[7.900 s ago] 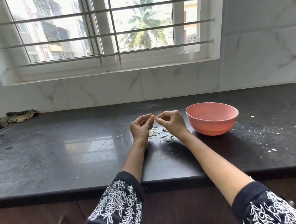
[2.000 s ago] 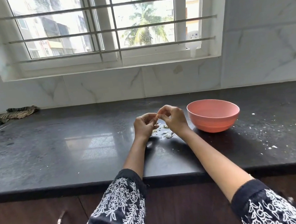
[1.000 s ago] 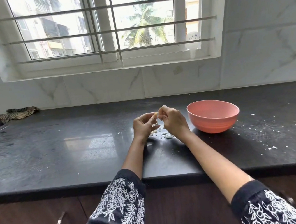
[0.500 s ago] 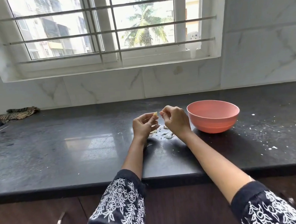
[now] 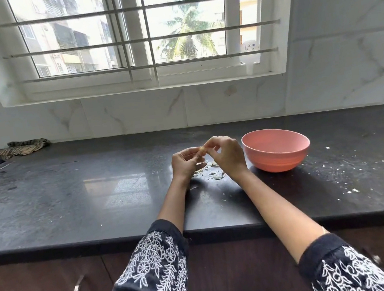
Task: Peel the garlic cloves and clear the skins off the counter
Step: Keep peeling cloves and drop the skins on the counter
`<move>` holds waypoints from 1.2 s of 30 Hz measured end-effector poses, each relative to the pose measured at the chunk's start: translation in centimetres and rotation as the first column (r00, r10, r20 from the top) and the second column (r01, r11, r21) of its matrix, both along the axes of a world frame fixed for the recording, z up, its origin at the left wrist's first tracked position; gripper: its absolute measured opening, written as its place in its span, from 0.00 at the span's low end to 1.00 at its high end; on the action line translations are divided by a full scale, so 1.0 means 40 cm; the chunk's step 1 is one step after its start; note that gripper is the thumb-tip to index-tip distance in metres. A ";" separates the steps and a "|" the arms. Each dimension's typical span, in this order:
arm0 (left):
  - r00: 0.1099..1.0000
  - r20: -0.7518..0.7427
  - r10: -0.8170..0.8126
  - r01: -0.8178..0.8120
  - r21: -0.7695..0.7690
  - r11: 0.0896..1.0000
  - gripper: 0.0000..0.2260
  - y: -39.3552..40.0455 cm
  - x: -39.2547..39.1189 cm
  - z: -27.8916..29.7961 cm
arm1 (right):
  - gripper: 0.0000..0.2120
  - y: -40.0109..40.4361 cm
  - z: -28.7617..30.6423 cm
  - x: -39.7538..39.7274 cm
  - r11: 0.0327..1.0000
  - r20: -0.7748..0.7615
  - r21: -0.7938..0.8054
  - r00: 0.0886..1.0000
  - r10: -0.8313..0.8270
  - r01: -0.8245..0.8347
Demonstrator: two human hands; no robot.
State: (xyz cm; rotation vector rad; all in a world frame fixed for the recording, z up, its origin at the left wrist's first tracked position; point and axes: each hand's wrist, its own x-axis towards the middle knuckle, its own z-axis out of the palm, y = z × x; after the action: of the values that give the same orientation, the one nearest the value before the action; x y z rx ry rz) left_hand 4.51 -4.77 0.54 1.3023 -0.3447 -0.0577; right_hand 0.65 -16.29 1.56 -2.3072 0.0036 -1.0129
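A garlic clove (image 5: 201,149) is pinched between the left hand (image 5: 186,162) and right hand (image 5: 227,156), which have closed together again since half a second ago; peeling is judged unfinished. Skins (image 5: 215,175) lie mid-desk (image 5: 71,198), beside the bowl (image 5: 276,149). Open room is left toward the left edge.

- The person's left sleeve (image 5: 154,272) is dark navy fabric, stitched all over with white floral and leafy embroidery: round flower heads and trailing vines.
- The right sleeve (image 5: 344,269) is of the same dark cloth and white embroidery, ending in a plain dark band at the cuff.
- Both sleeves stop short of the wrist, leaving the forearms bare.
- The left hand (image 5: 186,162) and right hand (image 5: 227,155) are bare, with no gloves.
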 end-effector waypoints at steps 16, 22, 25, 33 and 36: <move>0.999 0.039 -0.033 0.031 0.063 0.998 0.07 0.002 -0.003 -0.006 | 0.04 -0.001 -0.003 0.000 0.999 -0.136 -0.037 0.990 0.025 -0.031; 0.992 -0.076 -0.104 0.104 -0.011 0.995 0.08 0.005 0.003 -0.011 | 0.07 0.002 0.001 -0.004 0.993 -0.130 -0.083 0.989 0.072 -0.083; 0.985 -0.089 -0.150 0.146 -0.053 0.988 0.05 0.008 0.000 -0.008 | 0.06 0.002 0.002 -0.005 0.992 -0.116 -0.095 0.991 0.069 -0.080; 0.990 -0.109 -0.091 0.079 -0.112 0.991 0.06 0.009 -0.005 0.002 | 0.06 0.002 -0.001 -0.006 0.993 -0.099 -0.098 0.993 0.058 -0.068; 0.992 -0.128 -0.020 -0.002 -0.171 0.985 0.08 0.012 -0.003 0.010 | 0.06 0.003 0.001 -0.006 0.994 -0.084 -0.084 0.995 0.058 -0.065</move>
State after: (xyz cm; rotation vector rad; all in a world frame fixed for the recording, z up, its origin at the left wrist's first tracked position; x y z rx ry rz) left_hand 4.41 -4.30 0.93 1.1206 -0.2395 -0.1172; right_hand 0.41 -16.18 1.61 -2.4103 -0.0791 -0.9036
